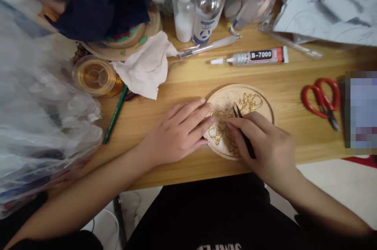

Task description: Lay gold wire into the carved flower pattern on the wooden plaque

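A round wooden plaque [226,153] with a raised rim lies near the table's front edge. Gold wire [250,102] bent into curls sits on its face, over a drawn floral pattern. My left hand [184,132] rests flat at the plaque's left rim, fingers stretched out and holding nothing. Black tweezers [247,142] are gripped in my right hand [266,140], which lies over the plaque's right side. The tweezer tips point at the middle of the pattern; whether anything is between them is too small to tell.
Behind the plaque lie a B-7000 glue tube [259,56] and a pen-like tool [210,46]. Red-handled pliers [322,98] are at right. A wire spool [97,77], a green pencil [116,114] and a crumpled cloth [145,67] lie left. Bottles [207,10] line the back.
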Demonstrator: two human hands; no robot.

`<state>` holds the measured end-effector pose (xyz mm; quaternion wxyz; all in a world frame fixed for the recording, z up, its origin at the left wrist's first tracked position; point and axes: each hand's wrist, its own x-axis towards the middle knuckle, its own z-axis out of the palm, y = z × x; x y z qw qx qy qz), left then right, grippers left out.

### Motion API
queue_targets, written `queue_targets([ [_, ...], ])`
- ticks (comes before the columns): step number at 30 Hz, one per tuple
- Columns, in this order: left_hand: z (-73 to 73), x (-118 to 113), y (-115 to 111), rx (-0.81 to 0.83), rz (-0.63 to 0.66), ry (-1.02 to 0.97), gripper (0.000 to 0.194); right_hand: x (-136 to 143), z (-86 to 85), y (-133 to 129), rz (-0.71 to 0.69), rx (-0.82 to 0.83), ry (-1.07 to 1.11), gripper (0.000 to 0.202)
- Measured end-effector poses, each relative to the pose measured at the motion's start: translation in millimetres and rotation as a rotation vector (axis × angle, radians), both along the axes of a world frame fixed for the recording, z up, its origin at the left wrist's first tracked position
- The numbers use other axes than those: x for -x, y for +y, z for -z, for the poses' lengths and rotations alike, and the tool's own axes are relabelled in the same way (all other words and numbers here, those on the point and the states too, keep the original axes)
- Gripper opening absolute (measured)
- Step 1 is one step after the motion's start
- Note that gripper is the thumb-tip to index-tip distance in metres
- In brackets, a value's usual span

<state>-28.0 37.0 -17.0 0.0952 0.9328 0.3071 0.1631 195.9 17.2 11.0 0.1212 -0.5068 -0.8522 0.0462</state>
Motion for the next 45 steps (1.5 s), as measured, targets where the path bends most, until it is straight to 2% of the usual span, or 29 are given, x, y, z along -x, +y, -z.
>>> queue_targets([
  [7,-1.3,1.6,0.3,-0.07,-0.014,-0.053,0.031,-4.8,-0.4,4.2,-0.059,-0.061,-0.068,0.016],
  [13,-0.5,3.0,1.4,-0.072,-0.074,-0.056,0.037,-8.5,-0.7,6.6,-0.094,-0.071,-0.091,0.016],
  [45,5.6,1.5,-1.1,-0.028,-0.091,-0.042,0.042,-4.0,-1.5,6.0,-0.085,-0.098,-0.096,0.014],
])
